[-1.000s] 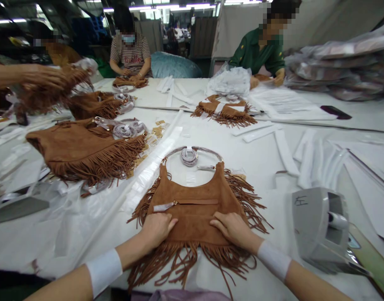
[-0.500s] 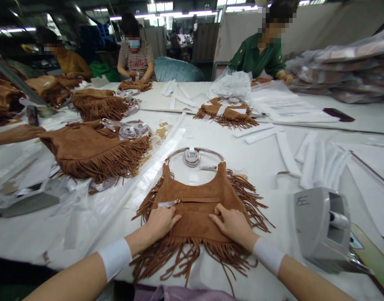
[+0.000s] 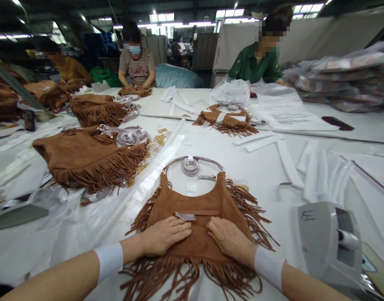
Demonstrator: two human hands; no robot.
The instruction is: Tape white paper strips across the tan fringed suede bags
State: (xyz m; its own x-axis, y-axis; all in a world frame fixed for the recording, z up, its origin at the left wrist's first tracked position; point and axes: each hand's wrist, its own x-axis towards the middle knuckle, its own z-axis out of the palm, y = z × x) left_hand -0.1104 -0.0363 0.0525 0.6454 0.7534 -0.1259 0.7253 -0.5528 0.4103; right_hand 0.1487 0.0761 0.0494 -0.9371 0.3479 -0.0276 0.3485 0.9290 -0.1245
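A brown suede handbag (image 3: 200, 240) with long fringe lies flat on the white table in front of me. Its wrapped handle and a coiled strap (image 3: 190, 166) point away from me. My left hand (image 3: 167, 235) rests flat on the bag's left side, fingers stretched out just below a zip pull in a pale wrapper (image 3: 185, 216). On the right side, my right hand (image 3: 228, 238) lies on the suede with its fingers loosely extended and slightly bent. Both hands press on the surface and hold nothing. White bands (image 3: 269, 265) circle both wrists.
A grey tape dispenser (image 3: 328, 242) stands at the right, beside a phone (image 3: 378, 267). White foam strips (image 3: 317, 171) lie behind it. More fringed bags (image 3: 88, 154) are on the left. Co-workers (image 3: 137, 62) stand across the table; plastic-wrapped bags (image 3: 342, 79) are piled at far right.
My left hand has flattened out and moved right toward the zip, and the zip pull has flipped to the right. My right fingers have straightened somewhat. A co-worker's hand at left has left view.
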